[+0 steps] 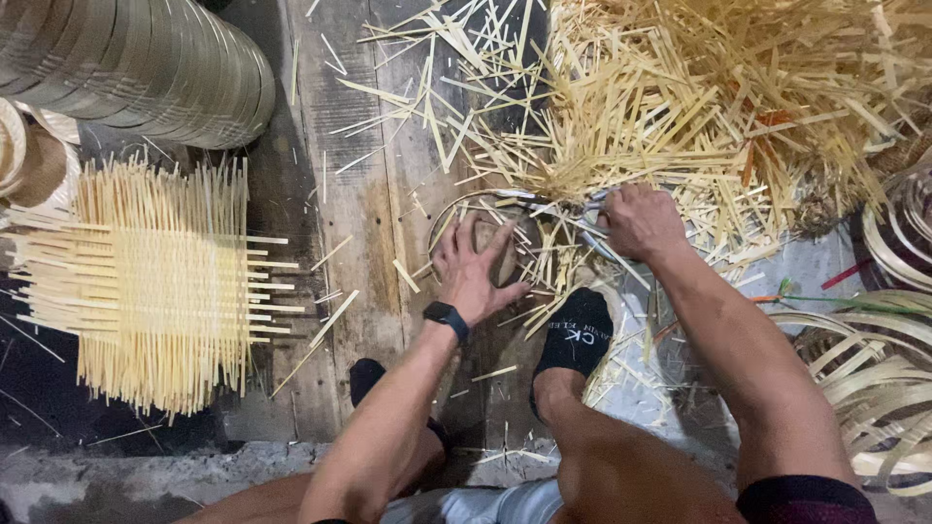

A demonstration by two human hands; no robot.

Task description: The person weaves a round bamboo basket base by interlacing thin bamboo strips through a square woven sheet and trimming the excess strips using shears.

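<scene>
The left hand lies flat, fingers spread, pressing a small round woven bamboo piece against the wooden floor, while the right hand is closed around scissors at the piece's rim. This looks like the trimming of protruding strip ends. Around lie a heap of bamboo offcuts, a woven mat, stacked hoops and coiled strips

matt pale bamboo strips; rough worn wood floor
</scene>
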